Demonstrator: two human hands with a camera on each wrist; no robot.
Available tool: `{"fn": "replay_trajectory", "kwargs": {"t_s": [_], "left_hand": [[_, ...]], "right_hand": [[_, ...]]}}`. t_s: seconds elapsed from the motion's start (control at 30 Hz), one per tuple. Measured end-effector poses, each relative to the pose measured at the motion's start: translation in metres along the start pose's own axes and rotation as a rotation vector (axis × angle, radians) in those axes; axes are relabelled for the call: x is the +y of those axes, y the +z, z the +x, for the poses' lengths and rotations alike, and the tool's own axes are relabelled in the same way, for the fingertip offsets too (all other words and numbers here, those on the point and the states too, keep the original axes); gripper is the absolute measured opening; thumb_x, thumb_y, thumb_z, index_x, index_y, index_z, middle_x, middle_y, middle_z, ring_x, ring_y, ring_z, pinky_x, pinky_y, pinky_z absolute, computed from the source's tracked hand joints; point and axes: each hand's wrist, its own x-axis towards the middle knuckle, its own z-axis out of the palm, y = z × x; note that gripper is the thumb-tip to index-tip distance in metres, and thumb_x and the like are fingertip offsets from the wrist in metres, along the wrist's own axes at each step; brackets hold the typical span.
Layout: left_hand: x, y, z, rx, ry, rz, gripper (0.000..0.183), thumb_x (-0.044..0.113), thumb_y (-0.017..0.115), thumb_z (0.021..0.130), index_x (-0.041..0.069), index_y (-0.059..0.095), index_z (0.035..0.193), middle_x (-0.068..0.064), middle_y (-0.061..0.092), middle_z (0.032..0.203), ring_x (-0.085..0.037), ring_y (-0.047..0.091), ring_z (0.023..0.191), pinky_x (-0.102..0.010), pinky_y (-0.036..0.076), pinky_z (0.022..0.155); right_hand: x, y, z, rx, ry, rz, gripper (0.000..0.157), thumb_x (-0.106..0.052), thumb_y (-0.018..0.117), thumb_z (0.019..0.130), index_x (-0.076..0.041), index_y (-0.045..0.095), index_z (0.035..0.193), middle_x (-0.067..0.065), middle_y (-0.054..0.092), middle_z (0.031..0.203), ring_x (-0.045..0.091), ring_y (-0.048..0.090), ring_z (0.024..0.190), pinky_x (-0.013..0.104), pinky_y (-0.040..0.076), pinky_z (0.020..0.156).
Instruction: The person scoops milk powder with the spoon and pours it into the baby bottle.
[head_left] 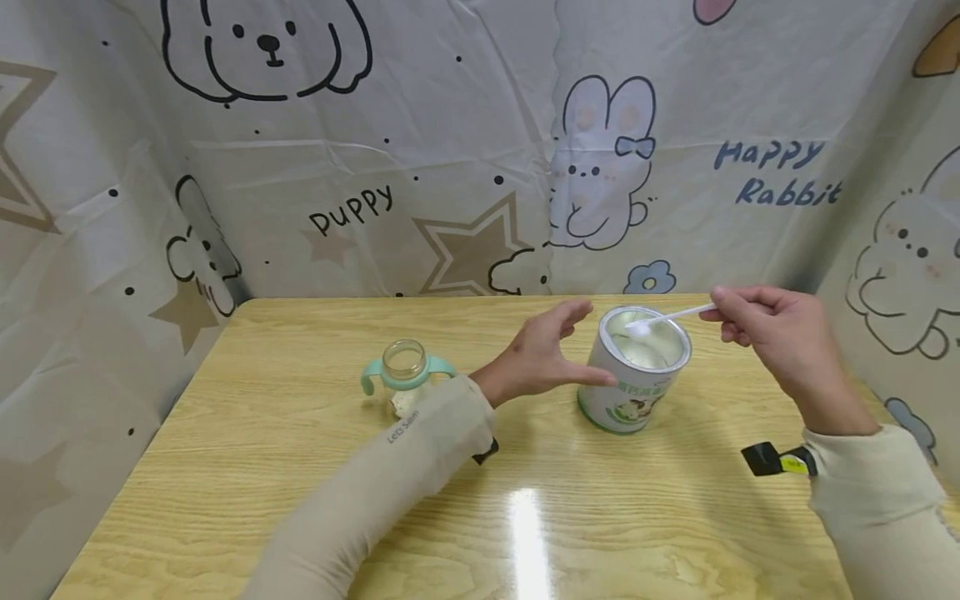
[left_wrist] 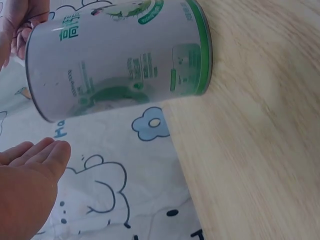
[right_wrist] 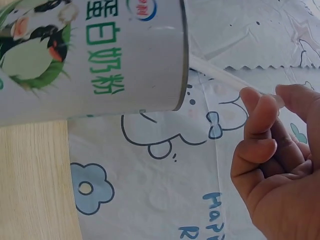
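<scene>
A white milk powder tin [head_left: 626,404] with a green bottom band stands upright and uncovered on the table. My right hand [head_left: 783,337] pinches the thin handle of a white plastic scoop [head_left: 682,313] between thumb and forefinger. The scoop's bowl is inside the tin's mouth, close to the rim. On the tin's left side my left hand [head_left: 536,354] is spread, fingers and thumb apart, with the thumb overlapping the tin in the head view. In the right wrist view the scoop handle [right_wrist: 225,77] slants out past the tin's rim.
Left of the tin stands a clear baby bottle [head_left: 405,360] without a cap, with mint-green handles, partly hidden by my left sleeve [head_left: 420,450]. The wooden table [head_left: 285,500] meets a printed cloth backdrop [head_left: 465,125] behind and at both sides.
</scene>
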Motion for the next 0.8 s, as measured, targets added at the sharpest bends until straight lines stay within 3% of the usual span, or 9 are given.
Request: {"fn": "replay_trajectory", "kwargs": {"t_s": [0.1, 0.23, 0.5, 0.7, 0.8], "left_hand": [[0.001, 0.006, 0.004, -0.003, -0.017, 0.005, 0.098, 0.023, 0.092, 0.074, 0.003, 0.036, 0.152, -0.012, 0.039, 0.156, -0.024, 0.041, 0.14, -0.025, 0.038, 0.111], [0.001, 0.014, 0.008, 0.001, -0.012, 0.039, 0.101, 0.025, 0.092, 0.073, 0.004, 0.035, 0.153, -0.011, 0.037, 0.157, -0.023, 0.04, 0.141, -0.026, 0.038, 0.111], [0.003, 0.026, 0.015, 0.025, -0.027, 0.096, 0.105, 0.03, 0.093, 0.071, 0.007, 0.033, 0.155, -0.008, 0.045, 0.152, -0.018, 0.045, 0.136, -0.029, 0.042, 0.109], [0.004, 0.032, 0.02, 0.046, -0.067, 0.095, 0.109, 0.035, 0.093, 0.071, 0.009, 0.03, 0.156, -0.006, 0.047, 0.149, -0.016, 0.048, 0.132, -0.031, 0.042, 0.108], [0.003, 0.035, 0.022, 0.062, -0.045, 0.056, 0.104, 0.033, 0.093, 0.071, 0.009, 0.034, 0.154, -0.005, 0.052, 0.144, -0.017, 0.051, 0.13, -0.03, 0.044, 0.107]], "right_hand": [[0.0, 0.002, -0.001, -0.001, 0.013, -0.102, 0.046, -0.044, 0.063, 0.098, -0.001, 0.068, 0.112, -0.021, 0.071, 0.083, 0.008, 0.061, 0.07, 0.016, 0.049, 0.063], [0.0, 0.005, -0.001, -0.001, 0.012, -0.248, 0.054, -0.052, 0.063, 0.095, -0.002, 0.071, 0.111, -0.02, 0.071, 0.081, 0.008, 0.06, 0.07, 0.022, 0.046, 0.063], [-0.001, 0.016, -0.001, -0.011, -0.122, -0.375, 0.043, -0.044, 0.07, 0.093, -0.002, 0.075, 0.097, 0.005, 0.074, 0.079, 0.01, 0.059, 0.064, 0.029, 0.038, 0.047], [-0.004, 0.027, 0.001, -0.015, -0.131, -0.423, 0.04, -0.039, 0.071, 0.094, 0.001, 0.072, 0.096, 0.01, 0.072, 0.079, 0.02, 0.058, 0.067, 0.027, 0.041, 0.048], [-0.006, 0.033, 0.002, -0.016, -0.136, -0.429, 0.038, -0.036, 0.072, 0.094, 0.001, 0.072, 0.097, 0.015, 0.073, 0.085, 0.024, 0.057, 0.071, 0.027, 0.043, 0.05]]}}
